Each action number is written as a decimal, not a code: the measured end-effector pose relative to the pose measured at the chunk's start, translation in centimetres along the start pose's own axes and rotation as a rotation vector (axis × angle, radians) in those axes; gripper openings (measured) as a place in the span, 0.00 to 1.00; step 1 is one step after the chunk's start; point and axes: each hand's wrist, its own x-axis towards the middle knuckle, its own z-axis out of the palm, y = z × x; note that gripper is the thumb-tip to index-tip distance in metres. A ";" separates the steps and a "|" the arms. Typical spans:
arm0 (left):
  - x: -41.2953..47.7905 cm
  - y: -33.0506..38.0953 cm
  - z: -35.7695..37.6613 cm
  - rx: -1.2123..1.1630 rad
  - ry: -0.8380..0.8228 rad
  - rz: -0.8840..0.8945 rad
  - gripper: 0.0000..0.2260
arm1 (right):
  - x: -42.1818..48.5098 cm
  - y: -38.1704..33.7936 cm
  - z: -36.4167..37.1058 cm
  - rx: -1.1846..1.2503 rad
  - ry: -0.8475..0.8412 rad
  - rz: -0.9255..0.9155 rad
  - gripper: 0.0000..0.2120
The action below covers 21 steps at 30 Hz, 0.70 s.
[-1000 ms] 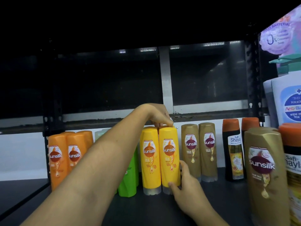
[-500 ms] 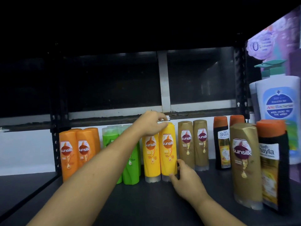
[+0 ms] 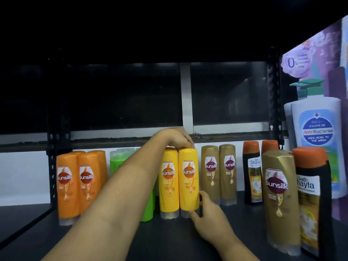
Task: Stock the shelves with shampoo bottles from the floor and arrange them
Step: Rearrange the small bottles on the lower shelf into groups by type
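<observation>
Two hands are at work on one glossy yellow plastic shampoo bottle (image 3: 188, 182), tall, round-shouldered and clear at the base, which is stood upright at the middle of the dark matte shelf (image 3: 169, 240). Its top is gripped from above by the curled fingers of the left hand (image 3: 175, 138). Its lower side is held between thumb and fingers of the right hand (image 3: 211, 213). A second yellow bottle (image 3: 169, 183) is pressed against it on the left. Further left, green plastic bottles (image 3: 116, 162) are half hidden by the forearm, and smooth orange bottles (image 3: 66, 182) are lined up at the shelf's end. To the right, two bronze-gold bottles (image 3: 211, 172) and black bottles with orange caps (image 3: 252, 172) are ranged at the back, and a larger gold bottle (image 3: 278, 200) is set nearer the front. A white pump bottle (image 3: 318, 140) is seen at the far right. Behind, black perforated metal uprights (image 3: 273, 102) and a pale wall (image 3: 22, 176) are made out.
</observation>
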 end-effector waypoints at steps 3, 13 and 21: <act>-0.1 -0.1 -0.5 -0.083 -0.039 0.017 0.12 | 0.2 0.2 0.2 -0.002 0.007 -0.010 0.20; -3.4 1.4 0.7 -0.023 0.189 0.021 0.18 | 0.2 0.1 -0.1 -0.015 0.021 0.021 0.15; -14.7 2.2 8.4 -0.189 0.502 0.263 0.14 | -2.5 -0.4 -3.0 -0.331 -0.212 0.050 0.26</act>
